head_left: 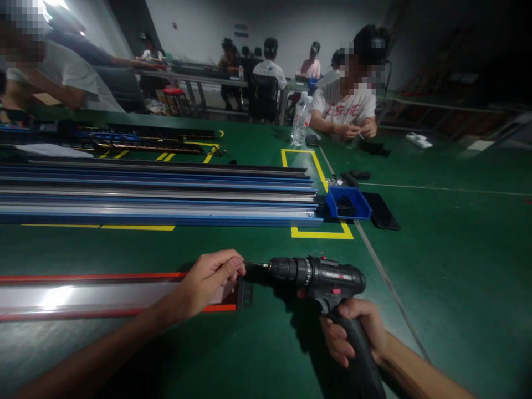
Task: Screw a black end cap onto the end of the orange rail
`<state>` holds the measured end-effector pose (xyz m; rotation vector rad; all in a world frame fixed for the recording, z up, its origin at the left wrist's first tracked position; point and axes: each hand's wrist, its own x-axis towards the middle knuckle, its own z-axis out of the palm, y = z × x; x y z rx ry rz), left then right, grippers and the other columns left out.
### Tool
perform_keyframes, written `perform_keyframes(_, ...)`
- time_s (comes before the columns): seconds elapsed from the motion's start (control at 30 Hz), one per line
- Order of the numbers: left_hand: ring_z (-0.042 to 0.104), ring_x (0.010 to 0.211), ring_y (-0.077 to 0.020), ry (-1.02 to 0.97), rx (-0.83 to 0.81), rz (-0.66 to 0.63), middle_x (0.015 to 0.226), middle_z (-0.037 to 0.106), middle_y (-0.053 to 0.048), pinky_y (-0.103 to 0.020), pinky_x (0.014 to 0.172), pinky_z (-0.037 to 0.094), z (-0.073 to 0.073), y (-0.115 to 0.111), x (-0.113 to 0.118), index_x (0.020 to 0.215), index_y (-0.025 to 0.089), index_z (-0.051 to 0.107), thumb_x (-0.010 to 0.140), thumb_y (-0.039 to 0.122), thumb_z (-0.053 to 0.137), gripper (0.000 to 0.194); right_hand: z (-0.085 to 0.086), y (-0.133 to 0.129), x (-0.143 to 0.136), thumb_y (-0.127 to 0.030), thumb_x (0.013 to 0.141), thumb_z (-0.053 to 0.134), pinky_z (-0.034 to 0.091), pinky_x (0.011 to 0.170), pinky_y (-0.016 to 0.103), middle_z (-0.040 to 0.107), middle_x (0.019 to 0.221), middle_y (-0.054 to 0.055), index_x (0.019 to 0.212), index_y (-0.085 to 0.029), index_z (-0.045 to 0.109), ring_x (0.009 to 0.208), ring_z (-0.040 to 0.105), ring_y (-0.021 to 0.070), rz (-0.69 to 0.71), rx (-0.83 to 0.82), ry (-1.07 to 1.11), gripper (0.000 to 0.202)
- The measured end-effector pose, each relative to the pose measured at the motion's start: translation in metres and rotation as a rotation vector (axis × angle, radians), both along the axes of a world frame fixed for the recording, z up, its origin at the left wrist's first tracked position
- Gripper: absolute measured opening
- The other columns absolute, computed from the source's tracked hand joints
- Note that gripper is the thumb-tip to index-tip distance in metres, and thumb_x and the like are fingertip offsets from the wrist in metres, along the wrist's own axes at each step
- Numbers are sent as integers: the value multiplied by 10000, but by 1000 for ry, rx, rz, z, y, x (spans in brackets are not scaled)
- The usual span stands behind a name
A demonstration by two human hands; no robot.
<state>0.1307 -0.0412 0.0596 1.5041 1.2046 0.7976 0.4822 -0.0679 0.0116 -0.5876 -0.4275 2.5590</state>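
Two hands of ours are at work above the green table (pixel 457 249). Our right hand (pixel 359 327) is closed around the grip of the black power drill (pixel 318 275), with the finger near the trigger. The drill lies on its level in the air, and its chuck points to our left hand. Our left hand (pixel 210 280) has the thumb and the fingers pressed together in a pinch, almost with no opening, on the far end of the thin long bit (pixel 255 264), which comes out from the chuck.

Under our left hand and forearm we see the flat panel with red edges (pixel 124 305); it extends to the left, and its dark end piece (pixel 245 292) is just beside the hand. Whether the hand touches this panel, we cannot tell.

Farther from us, many long blue and silver rails (pixel 166 197) lie side by side. Near their right ends is the blue bin (pixel 349 206), with small black parts inside, and next to it the black flat object (pixel 380 210). Yellow tape (pixel 322 235) marks the table there. Behind, clear bottles (pixel 300 123) stand near one person (pixel 344 108), whose two hands are close together.
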Motion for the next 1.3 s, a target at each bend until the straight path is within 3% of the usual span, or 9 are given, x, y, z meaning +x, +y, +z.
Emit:
perform_keyframes(0.1,518,681,-124,43,42,-3,738,589,-1,-247,616,399,-3,1,-3,851,168,705,1025,523,481,454,2,0,0,-392,768,659,472,466,258,530,594,-34,908,-135,718,403,412,102,-12,-23,-31,299)
perform_keyframes(0.3,509,648,-125,131,110,10,706,592,4,-251,604,398,-3,3,-5,822,173,702,1016,516,469,457,-5,1,1,-506,798,584,446,464,234,580,488,32,768,-101,708,421,538,139,92,20,-66,424)
perform_keyframes(0.37,502,626,-127,164,130,26,669,573,8,-252,590,394,1,4,-2,781,173,695,997,512,485,454,-5,2,0,-494,807,573,467,465,236,623,526,42,867,-84,728,429,568,144,77,44,-72,442)
perform_keyframes(0.5,501,606,-129,199,169,42,642,578,6,-253,577,391,9,4,3,724,174,681,969,498,513,439,3,6,-5,-382,798,619,525,462,267,740,830,50,1182,-150,680,430,592,123,-27,83,-61,452)
perform_keyframes(0.63,499,607,-124,197,173,42,697,636,-7,-250,576,394,10,3,3,755,173,688,968,489,524,415,8,7,-6,-367,810,674,550,483,271,738,844,48,1267,-149,646,452,613,122,-17,116,-55,507)
perform_keyframes(0.83,529,651,-128,176,158,7,705,611,2,-233,582,397,7,3,-2,796,178,692,991,516,526,424,9,7,-4,-329,842,769,579,510,284,737,798,39,1345,-141,626,460,603,111,-33,260,-123,556)
perform_keyframes(1.0,532,651,-124,126,133,-26,741,623,-1,-231,587,414,9,3,1,799,173,678,983,527,548,420,8,10,-4,-271,830,772,575,520,268,652,697,-33,1328,-151,651,439,538,83,1,203,-99,526)
perform_keyframes(1.3,449,616,-110,98,128,-33,716,589,9,-235,590,398,11,3,2,807,172,686,978,503,553,395,7,10,0,-266,832,754,581,521,276,638,691,-29,1271,-150,682,444,548,92,4,228,-108,460)
